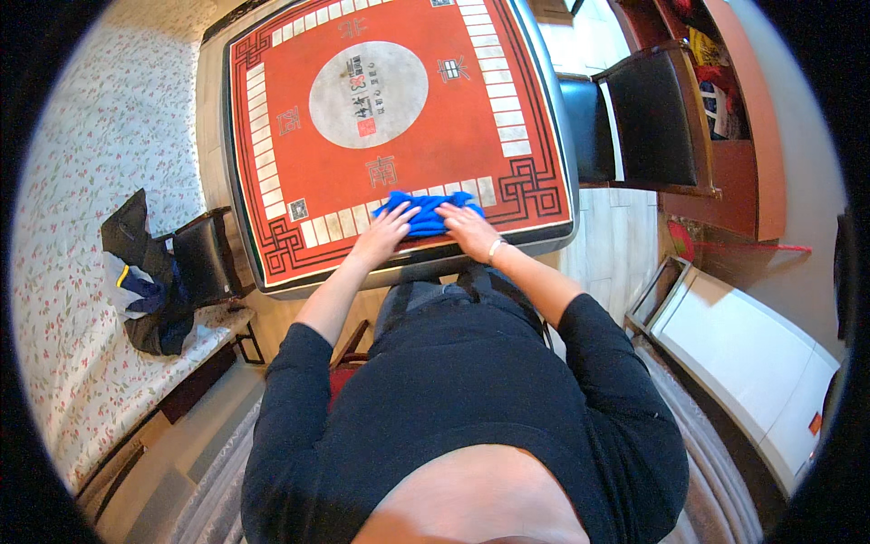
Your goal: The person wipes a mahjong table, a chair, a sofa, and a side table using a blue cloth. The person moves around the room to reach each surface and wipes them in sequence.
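Observation:
A bunched blue cloth (pixel 428 219) lies at the near edge of a square mahjong table (pixel 575 163). My left hand (pixel 382 234) has its fingers on the cloth's left end. On the right end, my right hand (pixel 470 231) holds it with the fingers over the top; a bracelet is on that wrist. Under the cloth is a red table mat (pixel 306 170) with a pale central circle, rows of printed white tile shapes and black corner patterns. The cloth hides part of the near row of tile shapes.
A black-padded chair (pixel 649 122) stands right of the table, before a wooden cabinet (pixel 720 183) holding several items. At left, another black chair (pixel 204 262) adjoins a bed with a floral cover (pixel 115 122), with a dark garment (pixel 153 292) nearby. A white-topped unit (pixel 734 353) stands lower right.

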`<state>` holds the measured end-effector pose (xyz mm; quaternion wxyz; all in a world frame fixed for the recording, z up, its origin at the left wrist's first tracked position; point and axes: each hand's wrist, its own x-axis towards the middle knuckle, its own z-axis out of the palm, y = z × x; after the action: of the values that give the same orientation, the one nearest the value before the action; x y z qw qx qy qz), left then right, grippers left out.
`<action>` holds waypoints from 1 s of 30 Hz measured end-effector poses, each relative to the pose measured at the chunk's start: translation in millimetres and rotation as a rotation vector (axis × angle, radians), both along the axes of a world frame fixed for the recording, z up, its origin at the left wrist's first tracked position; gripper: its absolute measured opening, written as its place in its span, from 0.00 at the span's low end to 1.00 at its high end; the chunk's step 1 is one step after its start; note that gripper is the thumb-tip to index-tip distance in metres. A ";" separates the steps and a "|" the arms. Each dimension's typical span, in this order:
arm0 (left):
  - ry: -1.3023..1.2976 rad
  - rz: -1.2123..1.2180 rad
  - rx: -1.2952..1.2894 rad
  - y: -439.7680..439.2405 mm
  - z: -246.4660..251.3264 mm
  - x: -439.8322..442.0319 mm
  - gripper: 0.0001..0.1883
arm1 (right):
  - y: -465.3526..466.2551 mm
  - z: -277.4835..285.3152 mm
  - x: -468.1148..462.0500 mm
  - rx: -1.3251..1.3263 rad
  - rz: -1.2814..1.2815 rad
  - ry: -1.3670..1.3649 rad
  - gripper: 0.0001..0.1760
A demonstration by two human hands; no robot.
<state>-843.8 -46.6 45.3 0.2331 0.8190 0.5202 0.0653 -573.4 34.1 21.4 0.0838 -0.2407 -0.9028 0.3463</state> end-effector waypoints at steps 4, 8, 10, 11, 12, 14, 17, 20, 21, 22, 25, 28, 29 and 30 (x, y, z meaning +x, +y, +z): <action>0.090 0.072 0.005 -57.5 9.4 -47.4 0.03 | -25.1 4.0 -63.1 -0.032 0.153 -0.044 0.20; 0.156 0.185 -0.005 -93.1 9.9 -55.7 0.03 | -32.8 6.3 -88.5 0.026 0.269 -0.100 0.21; 0.138 0.223 0.026 -94.8 6.7 -45.8 0.04 | -31.3 6.7 -81.1 0.030 0.266 -0.088 0.20; 0.130 0.251 0.043 -91.9 4.9 -37.8 0.05 | -26.1 6.5 -73.4 0.050 0.273 -0.063 0.18; 0.123 0.243 0.050 -86.4 3.0 -29.0 0.06 | -20.0 6.4 -63.4 0.069 0.283 -0.036 0.17; 0.069 0.218 0.048 -73.7 -0.7 -3.7 0.06 | -3.9 6.6 -34.2 0.117 0.305 0.012 0.16; 0.049 0.165 0.082 -47.3 -5.6 47.2 0.05 | 26.4 9.3 20.4 0.154 0.333 -0.024 0.15; 0.031 0.157 0.122 -13.8 -11.3 110.4 0.05 | 59.2 12.3 84.4 0.143 0.297 -0.013 0.15; -0.014 0.156 0.104 -1.6 -11.8 131.6 0.05 | 69.7 13.9 106.5 0.147 0.275 0.022 0.15; -0.038 0.133 0.101 12.0 -12.1 152.6 0.05 | 79.3 16.4 129.8 0.150 0.250 -0.024 0.15; -0.127 0.003 0.110 63.6 -7.1 204.1 0.05 | 106.8 27.3 188.9 0.085 0.068 -0.083 0.15; -0.146 -0.009 0.204 126.9 8.0 224.8 0.04 | 139.9 43.3 217.4 0.156 -0.085 0.036 0.15; -0.117 0.028 0.201 144.9 15.6 224.5 0.04 | 151.0 48.9 218.9 0.156 -0.159 0.039 0.15; -0.100 0.038 0.234 162.4 23.5 220.9 0.04 | 163.7 53.7 215.5 0.180 -0.212 0.062 0.16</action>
<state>-623.0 115.9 68.8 0.1606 0.8263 0.5122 0.1707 -357.9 197.7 75.1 0.1693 -0.3155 -0.8966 0.2605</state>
